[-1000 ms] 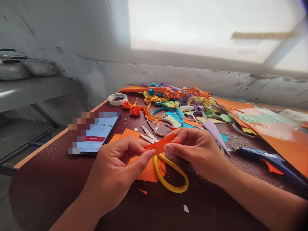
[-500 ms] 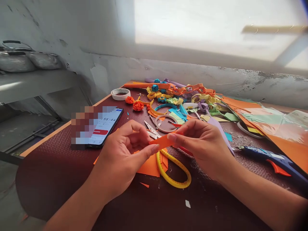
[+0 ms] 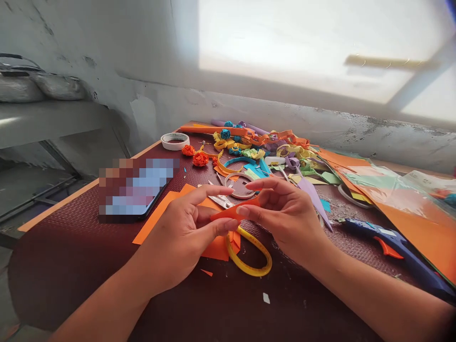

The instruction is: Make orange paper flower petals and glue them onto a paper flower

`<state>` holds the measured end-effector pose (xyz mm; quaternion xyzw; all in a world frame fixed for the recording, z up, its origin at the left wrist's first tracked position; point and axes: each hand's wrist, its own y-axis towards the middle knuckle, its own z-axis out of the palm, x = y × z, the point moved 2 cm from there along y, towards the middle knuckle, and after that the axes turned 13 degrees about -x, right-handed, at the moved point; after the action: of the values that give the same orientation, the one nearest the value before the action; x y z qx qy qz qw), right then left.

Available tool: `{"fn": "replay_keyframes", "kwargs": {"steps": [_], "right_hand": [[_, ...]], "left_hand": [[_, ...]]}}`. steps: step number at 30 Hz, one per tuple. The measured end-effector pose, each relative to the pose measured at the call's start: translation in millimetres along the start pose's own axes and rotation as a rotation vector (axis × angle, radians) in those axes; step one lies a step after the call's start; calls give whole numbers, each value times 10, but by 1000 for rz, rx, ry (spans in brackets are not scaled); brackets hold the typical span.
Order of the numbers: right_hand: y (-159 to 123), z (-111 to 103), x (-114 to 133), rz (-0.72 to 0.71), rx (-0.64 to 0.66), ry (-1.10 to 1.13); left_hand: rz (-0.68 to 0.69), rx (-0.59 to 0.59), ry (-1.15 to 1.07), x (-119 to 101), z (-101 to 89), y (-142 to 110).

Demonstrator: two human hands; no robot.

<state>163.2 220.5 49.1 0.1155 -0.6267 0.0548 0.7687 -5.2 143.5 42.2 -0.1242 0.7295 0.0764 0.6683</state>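
A small strip of orange paper [image 3: 231, 211] is pinched between both hands above the table. My left hand [image 3: 185, 237] grips its left end between thumb and fingers, with the index finger raised along the top. At the other end, my right hand [image 3: 290, 216] presses the strip between thumb and curled fingers, its index finger also lifted. Beneath the hands lie scissors [image 3: 221, 201] with yellow handle loops, partly covered by the fingers. Sheets of orange paper [image 3: 155, 216] rest under the scissors and behind my left hand.
A phone [image 3: 133, 192] lies at left near a white tape roll [image 3: 175, 141]. Orange paper flowers [image 3: 200, 159], paper chains [image 3: 263, 137] and scraps crowd the back. On the right are a blue glue gun [image 3: 402, 244] and a stack of coloured paper [image 3: 409, 209].
Both index fingers have lifted and straightened away from the paper strip. The hands are closer together and the strip is tilted differently. The whole view has shifted slightly.
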Motion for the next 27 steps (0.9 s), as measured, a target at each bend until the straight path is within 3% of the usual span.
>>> {"fn": "replay_keyframes", "kwargs": {"steps": [8,15,21,23,27], "right_hand": [[27,-36,-41,49,21,6],[41,-24,-1,-107,-4,37],[163,-183,70,-183,-182,31],[165,-191,55,-133,-114,-37],[35,-80,10,-8,250,-259]], "left_hand": [[-8,-24,19,16,0,26],[-55,17,-25,-26,3,5],[-26,-25,-58,-14,-8,21],[-17,-37,-78,-22,-12,32],[-16,-41,-84,-54,-16,29]]}}
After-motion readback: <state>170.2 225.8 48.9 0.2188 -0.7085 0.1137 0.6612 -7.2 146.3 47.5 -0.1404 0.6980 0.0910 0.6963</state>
